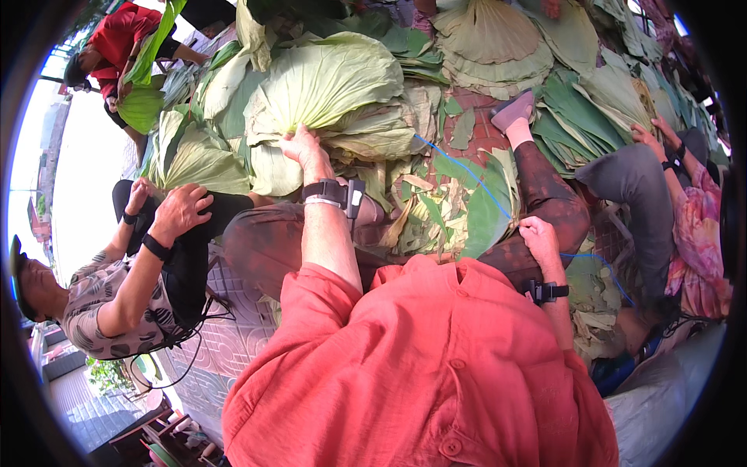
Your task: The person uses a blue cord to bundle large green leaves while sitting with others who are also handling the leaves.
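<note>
My left hand reaches forward and grips the gathered base of a large pale lotus leaf. That leaf lies fanned out on a stack of drier, yellowed leaves. Close to my right knee, my right hand pinches a thin blue cord. The cord runs from the edge of the leaf stack into my fingers, then trails off to the right. A green leaf stands between my legs, its edge close to my right fingertips. Leaf scraps lie beside it.
At left sits a person with both hands near a pale leaf. A person in red bends over behind. On the right, another person's hands touch a leaf bundle. More leaf stacks cover the brick paving.
</note>
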A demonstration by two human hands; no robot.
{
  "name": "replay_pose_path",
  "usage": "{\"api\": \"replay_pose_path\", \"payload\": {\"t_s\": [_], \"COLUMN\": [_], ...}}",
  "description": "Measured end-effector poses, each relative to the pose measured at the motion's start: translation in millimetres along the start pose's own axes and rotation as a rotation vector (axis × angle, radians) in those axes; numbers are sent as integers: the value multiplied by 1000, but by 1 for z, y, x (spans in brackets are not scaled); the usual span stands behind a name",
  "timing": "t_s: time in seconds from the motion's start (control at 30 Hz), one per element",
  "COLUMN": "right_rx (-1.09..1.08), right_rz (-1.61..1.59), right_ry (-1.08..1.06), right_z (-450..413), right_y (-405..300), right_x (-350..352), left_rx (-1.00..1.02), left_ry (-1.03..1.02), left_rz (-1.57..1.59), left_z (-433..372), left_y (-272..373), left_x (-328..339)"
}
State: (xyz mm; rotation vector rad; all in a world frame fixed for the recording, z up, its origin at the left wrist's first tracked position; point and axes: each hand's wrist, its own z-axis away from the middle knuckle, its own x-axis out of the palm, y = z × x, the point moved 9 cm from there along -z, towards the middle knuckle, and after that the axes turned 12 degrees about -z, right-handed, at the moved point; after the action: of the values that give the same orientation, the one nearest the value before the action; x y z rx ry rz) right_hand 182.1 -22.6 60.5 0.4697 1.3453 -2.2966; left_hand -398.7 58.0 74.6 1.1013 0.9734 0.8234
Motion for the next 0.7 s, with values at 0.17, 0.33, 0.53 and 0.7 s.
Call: {"api": "replay_pose_path", "payload": {"t_s": [0.17,0.33,0.53,0.7], "right_rx": [12,19,12,-40], "right_rz": [-55,-127,-165,-157], "right_ry": [5,0,8,5], "right_z": [1,-9,-8,-4], "right_y": [-9,-5,-3,-11], "right_x": [-3,0,8,13], "left_rx": [672,350,120,525], "left_ry": [277,-878,-1634,-1680], "left_rz": [-822,-124,-301,-548], "left_z": [56,132,346,404], "left_y": [97,41,-59,-63], "left_x": [10,123,141,110]}}
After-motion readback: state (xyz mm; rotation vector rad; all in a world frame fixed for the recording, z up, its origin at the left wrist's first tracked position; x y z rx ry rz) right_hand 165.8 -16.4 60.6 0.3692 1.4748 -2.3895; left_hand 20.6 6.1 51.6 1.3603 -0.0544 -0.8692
